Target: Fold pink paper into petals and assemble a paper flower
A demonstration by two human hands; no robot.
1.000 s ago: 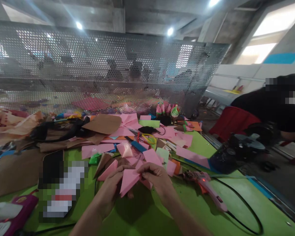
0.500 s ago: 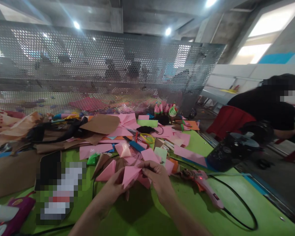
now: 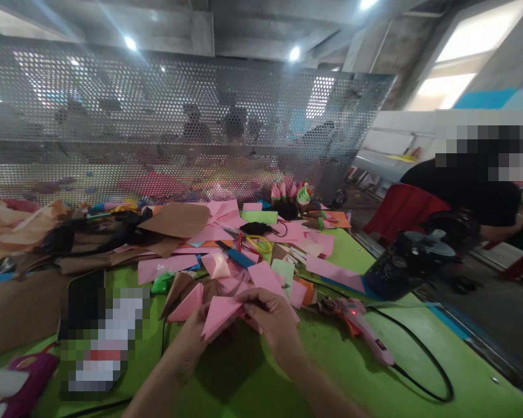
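Both my hands meet over the green table [image 3: 253, 383] and pinch a folded pink paper triangle [image 3: 218, 313]. My left hand [image 3: 192, 342] grips it from below and the left, mostly hidden behind the paper. My right hand [image 3: 270, 319] has its fingers closed on the paper's right corner. Just beyond lies a heap of pink paper sheets [image 3: 261, 276] and brown paper cones [image 3: 178, 287].
A pink glue gun [image 3: 359, 328] with a black cable [image 3: 422, 366] lies to my right. Brown cardboard [image 3: 176, 219] and black tools clutter the back left. A perforated metal screen [image 3: 178, 116] rises behind the table. A person in black leans over at the far right beside a red chair [image 3: 403, 212].
The pink triangle has turned slightly in my hands and shifted a little left. My view has drifted right.
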